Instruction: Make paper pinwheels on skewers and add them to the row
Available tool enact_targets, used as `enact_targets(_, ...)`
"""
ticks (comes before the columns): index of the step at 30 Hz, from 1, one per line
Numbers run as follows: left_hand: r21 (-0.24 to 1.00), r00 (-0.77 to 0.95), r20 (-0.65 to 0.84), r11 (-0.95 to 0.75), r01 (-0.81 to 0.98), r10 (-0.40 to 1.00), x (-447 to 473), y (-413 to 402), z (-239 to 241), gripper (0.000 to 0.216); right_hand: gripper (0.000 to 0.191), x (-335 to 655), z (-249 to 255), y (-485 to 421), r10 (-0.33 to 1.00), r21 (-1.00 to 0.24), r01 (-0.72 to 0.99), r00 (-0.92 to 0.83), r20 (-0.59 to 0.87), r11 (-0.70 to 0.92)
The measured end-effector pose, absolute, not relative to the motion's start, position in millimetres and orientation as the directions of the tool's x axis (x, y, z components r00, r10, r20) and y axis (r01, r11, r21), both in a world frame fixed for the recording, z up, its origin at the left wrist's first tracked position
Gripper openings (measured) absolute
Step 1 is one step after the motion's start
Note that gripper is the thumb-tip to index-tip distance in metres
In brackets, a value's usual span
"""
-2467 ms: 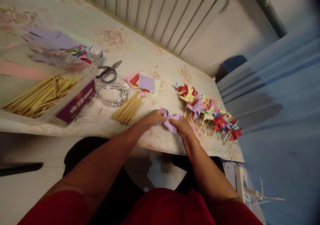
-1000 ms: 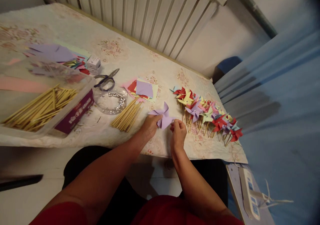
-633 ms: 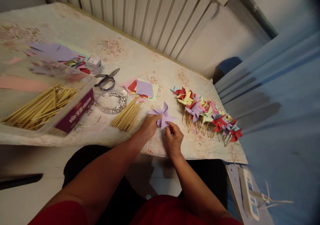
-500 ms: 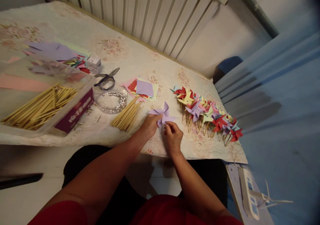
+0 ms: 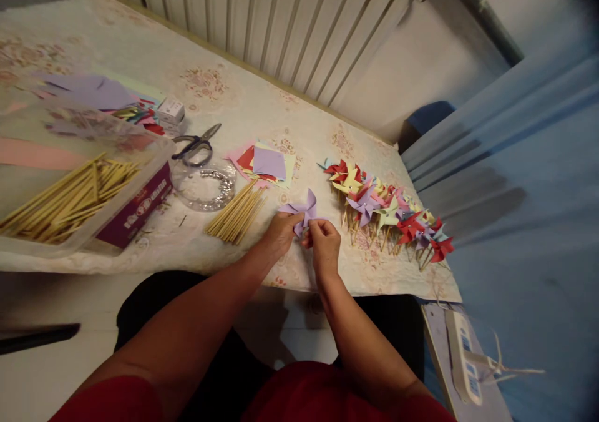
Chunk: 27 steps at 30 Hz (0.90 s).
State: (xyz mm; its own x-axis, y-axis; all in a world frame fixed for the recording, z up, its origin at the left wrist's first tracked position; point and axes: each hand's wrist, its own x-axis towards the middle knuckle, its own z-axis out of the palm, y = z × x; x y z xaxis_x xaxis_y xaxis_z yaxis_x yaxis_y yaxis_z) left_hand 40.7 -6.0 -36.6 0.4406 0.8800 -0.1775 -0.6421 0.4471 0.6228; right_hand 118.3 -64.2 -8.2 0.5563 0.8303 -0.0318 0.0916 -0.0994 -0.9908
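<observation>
Between my hands, just over the table's front part, is a purple paper pinwheel (image 5: 309,205). My left hand (image 5: 282,231) is closed on its left side, thumb on top near the centre. My right hand (image 5: 325,240) pinches its right side with thumb and fingertips, and covers part of the lower blades. Whether a pin or stick is in the fingers cannot be seen. Left of my hands lies a bundle of thin wooden sticks (image 5: 236,215). Behind it are stacked coloured paper squares (image 5: 269,163). A round clear dish (image 5: 203,188) holds small shiny pins.
Finished pinwheels on sticks (image 5: 388,213) stand in a cluster at right. Scissors (image 5: 199,147), a small white box (image 5: 171,111) and a clear plastic bin (image 5: 161,188) with more sticks are at left. A power strip (image 5: 463,356) lies on a ledge at lower right.
My right hand has shifted slightly up and inward over the pinwheel's right side, its fingers now higher on the paper. My left hand keeps its hold.
</observation>
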Motion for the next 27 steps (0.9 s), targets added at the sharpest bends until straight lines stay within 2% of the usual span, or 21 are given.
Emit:
enact_targets(16,0.639,0.411,-0.176,0.422,-0.643,0.894,47.2,-5.4,-44.5,0.026,0.024,118.6,-13.2,-56.8,0.811,-0.99,0.097,0.584,-0.03,-0.106)
enact_targets(27,0.628,0.487,-0.151,0.464,-0.625,0.86,43.1,-7.2,-38.7,0.027,0.027,120.4,-14.5,-54.7,0.802,-0.985,0.133,0.597,-0.012,-0.113)
